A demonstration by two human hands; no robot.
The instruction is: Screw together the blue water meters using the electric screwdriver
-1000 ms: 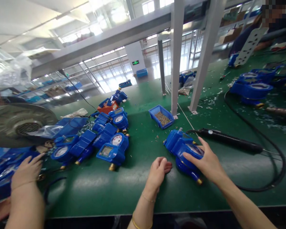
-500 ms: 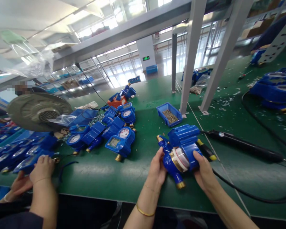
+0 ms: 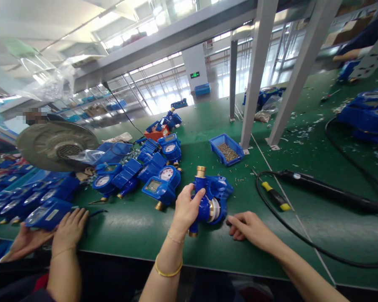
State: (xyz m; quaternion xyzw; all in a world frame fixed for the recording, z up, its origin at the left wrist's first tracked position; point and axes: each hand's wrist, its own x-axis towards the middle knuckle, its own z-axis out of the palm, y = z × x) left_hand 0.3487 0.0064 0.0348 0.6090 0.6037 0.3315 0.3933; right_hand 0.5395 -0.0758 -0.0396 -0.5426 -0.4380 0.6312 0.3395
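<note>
A blue water meter [image 3: 203, 209] with brass threaded ends lies tipped over on the bench in front of me, its white and brass ring facing right. My left hand [image 3: 186, 209] grips its pipe body from the left. Beyond and to the right of the ring, the blue housing [image 3: 219, 188] sits against the meter. My right hand [image 3: 246, 227] is just right of the meter, fingers curled in a pinch; a small dark thing shows at the fingertips, too small to name. A yellow-and-black screwdriver [image 3: 275, 196] lies to the right.
A blue bin [image 3: 227, 149] of small screws stands behind the meter, with loose screws nearby. Several finished-looking meters [image 3: 162, 184] are grouped at left. A black electric screwdriver [image 3: 327, 189] with its cable lies right. A co-worker's hands [image 3: 69, 230] hold another meter. Grey posts [image 3: 255, 79] rise behind.
The meter has been turned and laid down further left. My right hand has let go of its housing and moved down to the bench, fingers now curled. My left hand still holds the meter.
</note>
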